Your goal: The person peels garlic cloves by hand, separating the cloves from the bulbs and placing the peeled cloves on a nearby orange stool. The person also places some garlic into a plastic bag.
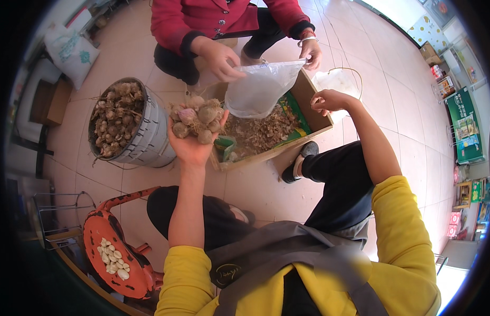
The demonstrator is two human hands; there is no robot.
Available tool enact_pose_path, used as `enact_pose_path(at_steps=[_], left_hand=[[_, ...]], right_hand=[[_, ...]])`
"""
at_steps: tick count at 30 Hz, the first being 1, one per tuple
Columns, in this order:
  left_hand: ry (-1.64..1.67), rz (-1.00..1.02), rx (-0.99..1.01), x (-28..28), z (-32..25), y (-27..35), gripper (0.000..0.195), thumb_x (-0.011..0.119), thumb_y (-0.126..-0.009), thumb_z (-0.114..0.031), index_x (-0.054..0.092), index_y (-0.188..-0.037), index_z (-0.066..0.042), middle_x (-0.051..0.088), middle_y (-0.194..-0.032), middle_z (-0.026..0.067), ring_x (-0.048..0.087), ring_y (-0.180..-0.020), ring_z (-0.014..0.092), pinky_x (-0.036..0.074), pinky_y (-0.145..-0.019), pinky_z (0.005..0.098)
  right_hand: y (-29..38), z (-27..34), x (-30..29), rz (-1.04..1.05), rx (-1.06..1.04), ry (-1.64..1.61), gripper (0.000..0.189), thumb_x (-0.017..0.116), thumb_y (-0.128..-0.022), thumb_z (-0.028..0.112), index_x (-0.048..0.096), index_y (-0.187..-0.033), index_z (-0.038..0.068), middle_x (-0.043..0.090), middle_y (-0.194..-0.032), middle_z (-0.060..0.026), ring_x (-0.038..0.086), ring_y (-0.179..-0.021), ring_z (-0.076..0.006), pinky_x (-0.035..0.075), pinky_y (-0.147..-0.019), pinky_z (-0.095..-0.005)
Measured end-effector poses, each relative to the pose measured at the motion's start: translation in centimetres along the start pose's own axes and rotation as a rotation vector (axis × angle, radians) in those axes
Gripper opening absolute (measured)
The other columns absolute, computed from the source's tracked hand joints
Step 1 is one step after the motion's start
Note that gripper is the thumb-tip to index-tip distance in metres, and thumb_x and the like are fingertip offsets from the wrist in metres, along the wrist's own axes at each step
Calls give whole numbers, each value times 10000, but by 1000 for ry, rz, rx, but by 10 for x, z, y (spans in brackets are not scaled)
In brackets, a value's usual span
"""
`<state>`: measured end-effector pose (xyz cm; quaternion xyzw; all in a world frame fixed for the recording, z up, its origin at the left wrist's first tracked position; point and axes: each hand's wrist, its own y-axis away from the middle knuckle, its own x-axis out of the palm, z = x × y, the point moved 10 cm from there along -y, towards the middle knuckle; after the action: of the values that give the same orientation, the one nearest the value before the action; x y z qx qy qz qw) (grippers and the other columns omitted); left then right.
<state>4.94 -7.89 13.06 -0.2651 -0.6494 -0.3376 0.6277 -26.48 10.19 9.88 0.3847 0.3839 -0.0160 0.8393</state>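
Observation:
My left hand (195,148) is palm up, carrying a cluster of garlic bulbs (207,114) with dry roots, one of them pinkish. It is above the floor between a bucket and a shallow wooden box (264,152). Dry garlic skins (264,130) and green plastic sheeting (294,114) lie in the box. My right hand (331,99) hovers by the box's right corner, its fingers loosely curled; whether they hold anything is hidden. Over the box hangs a translucent plastic bag (264,89), held at its mouth by another person's hands (219,59).
Left of the box stands a bucket (156,134) full of garlic bulbs (116,122). Peeled cloves (112,258) lie on a worn orange stool (97,233). Behind my right hand is a white pail (340,81) with a wire handle. A white sack (69,51) and a cardboard box (57,102) stand at left.

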Motion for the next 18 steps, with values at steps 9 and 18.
enact_pose_path(at_steps=[9, 18], left_hand=[[11, 15, -9, -2, 1, -1, 298, 438, -940, -367, 604, -1069, -156, 488, -1312, 111, 371, -1315, 363, 179, -1130, 650], [-16, 23, -6, -7, 3, -2, 318, 429, -948, -391, 580, -1114, -165, 492, -1314, 105, 377, -1312, 359, 189, -1123, 655]], right_hand=[[-1, 2, 2, 8, -11, -5, 347, 587, -876, 307, 634, -1114, 58, 657, -943, -68, 681, -783, -176, 513, -625, -282], [0, 4, 5, 13, -11, 12, 321, 576, -886, 279, 622, -1082, 30, 648, -931, -69, 678, -760, -171, 509, -625, -275]])
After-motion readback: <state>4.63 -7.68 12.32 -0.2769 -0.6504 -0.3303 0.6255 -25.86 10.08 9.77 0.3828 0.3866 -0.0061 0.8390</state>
